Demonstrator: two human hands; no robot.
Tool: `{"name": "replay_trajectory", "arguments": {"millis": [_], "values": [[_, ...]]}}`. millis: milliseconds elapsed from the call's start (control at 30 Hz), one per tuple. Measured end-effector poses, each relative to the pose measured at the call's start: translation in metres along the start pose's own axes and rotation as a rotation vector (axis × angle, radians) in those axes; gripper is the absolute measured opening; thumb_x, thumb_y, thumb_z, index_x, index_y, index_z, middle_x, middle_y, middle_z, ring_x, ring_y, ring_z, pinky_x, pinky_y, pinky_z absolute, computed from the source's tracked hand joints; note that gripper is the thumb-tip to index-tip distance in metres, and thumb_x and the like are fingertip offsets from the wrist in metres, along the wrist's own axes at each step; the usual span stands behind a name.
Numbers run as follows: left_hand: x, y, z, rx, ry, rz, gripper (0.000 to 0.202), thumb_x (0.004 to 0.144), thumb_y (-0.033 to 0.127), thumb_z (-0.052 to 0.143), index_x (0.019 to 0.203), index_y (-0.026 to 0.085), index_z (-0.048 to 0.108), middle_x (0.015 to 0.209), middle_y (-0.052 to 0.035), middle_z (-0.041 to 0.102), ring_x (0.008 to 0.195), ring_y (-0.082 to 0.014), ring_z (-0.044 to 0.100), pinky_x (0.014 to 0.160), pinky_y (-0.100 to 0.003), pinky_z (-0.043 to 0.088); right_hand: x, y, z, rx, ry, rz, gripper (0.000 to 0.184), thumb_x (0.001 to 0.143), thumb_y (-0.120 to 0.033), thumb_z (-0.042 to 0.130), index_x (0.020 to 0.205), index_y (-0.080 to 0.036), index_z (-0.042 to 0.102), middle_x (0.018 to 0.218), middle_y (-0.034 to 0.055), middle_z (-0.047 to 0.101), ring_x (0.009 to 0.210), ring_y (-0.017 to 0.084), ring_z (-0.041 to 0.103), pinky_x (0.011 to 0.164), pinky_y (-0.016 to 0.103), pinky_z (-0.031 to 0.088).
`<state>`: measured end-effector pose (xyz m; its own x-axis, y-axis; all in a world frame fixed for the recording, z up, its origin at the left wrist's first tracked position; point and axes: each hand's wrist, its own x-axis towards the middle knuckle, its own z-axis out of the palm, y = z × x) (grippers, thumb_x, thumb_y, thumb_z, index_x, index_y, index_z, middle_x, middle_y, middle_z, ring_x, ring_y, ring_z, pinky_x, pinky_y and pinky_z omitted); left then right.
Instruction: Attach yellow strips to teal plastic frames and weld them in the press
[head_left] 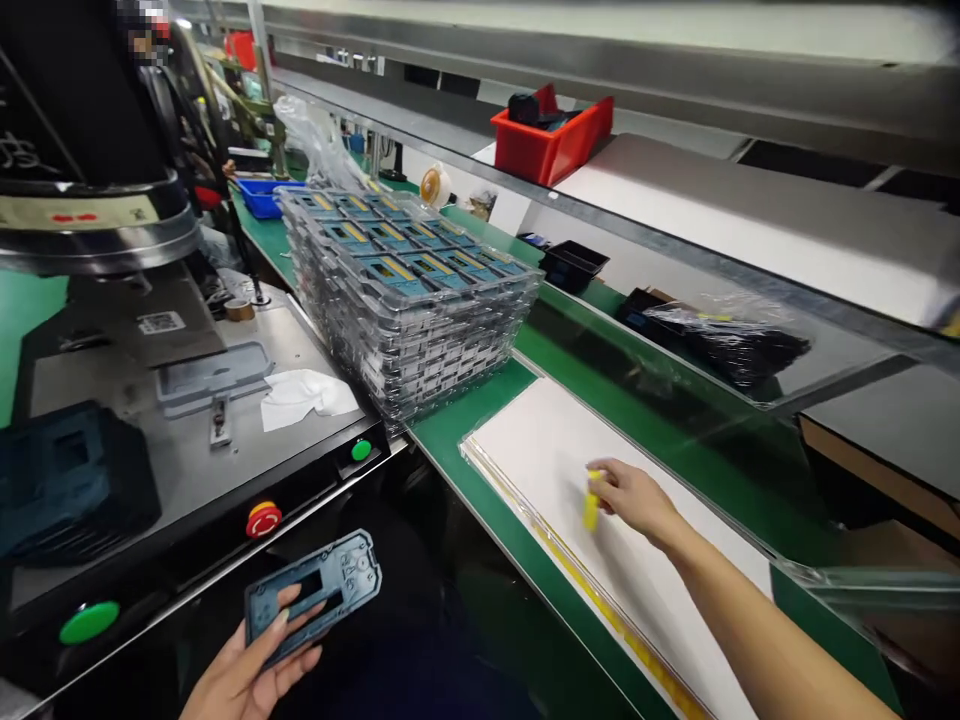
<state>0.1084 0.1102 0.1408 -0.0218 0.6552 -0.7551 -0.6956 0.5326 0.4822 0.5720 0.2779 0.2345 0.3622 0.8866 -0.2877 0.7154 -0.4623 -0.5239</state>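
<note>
My left hand (259, 655) grips a blue-grey plastic housing (334, 578) with a rectangular window, its ribbed inner side facing up. Between the fingertips of my right hand (634, 497) is a small yellow strip (591, 508), over a white sheet (525, 430) on the green bench. A row of yellow strips (600, 600) lies along the sheet's near edge. Beyond both hands stands a stack of clear trays (427, 345), the top one filled with similar blue-grey housings with yellow strips on them.
On the machine bed at left are a dark stack of housings (71, 475), a white cloth (307, 398), a red emergency stop button (263, 519) and green buttons (89, 622). A red bin (551, 145) stands on the shelf above; a black tray (574, 265) sits below.
</note>
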Motion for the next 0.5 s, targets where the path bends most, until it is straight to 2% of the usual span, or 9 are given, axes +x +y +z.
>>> {"name": "replay_trajectory", "arguments": {"millis": [33,100,200,333,400,500], "values": [[-0.003,0.002,0.005,-0.008,-0.009,0.007,0.071,0.069,0.031,0.080,0.132,0.023,0.049,0.122,-0.0108,0.065,0.118,-0.0332,0.056,0.087,-0.040,0.058,-0.009,-0.027,0.016,0.223,-0.093,-0.138,0.030,0.069,-0.033,0.067,0.094,-0.018,0.061,0.070,0.0029,0.063,0.061,0.016,0.062,0.062,0.029,0.051],[-0.008,0.002,0.013,-0.035,-0.019,0.049,0.062,0.073,0.028,0.076,0.129,0.020,0.051,0.122,-0.0135,0.065,0.117,-0.0322,0.057,0.086,-0.040,0.058,-0.033,-0.076,0.053,0.565,-0.301,-0.267,0.036,0.065,-0.042,0.075,0.086,-0.017,0.060,0.070,0.0025,0.064,0.064,0.016,0.063,0.063,0.029,0.052],[-0.013,-0.001,0.017,-0.084,-0.023,0.105,0.049,0.079,0.028,0.071,0.123,0.017,0.054,0.121,-0.0161,0.065,0.117,-0.0311,0.057,0.087,-0.039,0.056,-0.069,-0.126,0.113,0.786,-0.570,-0.226,0.040,0.060,-0.044,0.082,0.076,-0.016,0.060,0.062,0.0013,0.064,0.057,0.013,0.061,0.057,0.025,0.051],[-0.018,-0.005,0.010,-0.159,-0.011,0.180,0.042,0.082,0.038,0.067,0.116,0.016,0.057,0.117,-0.0174,0.066,0.113,-0.0308,0.060,0.090,-0.042,0.053,-0.101,-0.148,0.176,0.843,-0.792,-0.103,0.041,0.056,-0.042,0.086,0.074,-0.014,0.061,0.063,0.0027,0.066,0.056,0.012,0.063,0.053,0.021,0.050],[-0.020,-0.005,0.005,-0.189,0.021,0.217,0.042,0.082,0.044,0.064,0.113,0.015,0.057,0.114,-0.0181,0.067,0.109,-0.0312,0.062,0.091,-0.044,0.052,-0.110,-0.150,0.198,0.833,-0.856,-0.064,0.042,0.055,-0.042,0.087,0.074,-0.013,0.062,0.063,0.0034,0.067,0.057,0.013,0.064,0.053,0.020,0.050],[-0.022,-0.006,0.003,-0.227,0.075,0.259,0.045,0.083,0.049,0.061,0.111,0.014,0.058,0.109,-0.0185,0.069,0.105,-0.0312,0.064,0.090,-0.045,0.052,-0.120,-0.152,0.218,0.814,-0.919,-0.042,0.042,0.055,-0.041,0.087,0.075,-0.013,0.063,0.062,0.0037,0.067,0.055,0.012,0.063,0.052,0.020,0.050]]}}
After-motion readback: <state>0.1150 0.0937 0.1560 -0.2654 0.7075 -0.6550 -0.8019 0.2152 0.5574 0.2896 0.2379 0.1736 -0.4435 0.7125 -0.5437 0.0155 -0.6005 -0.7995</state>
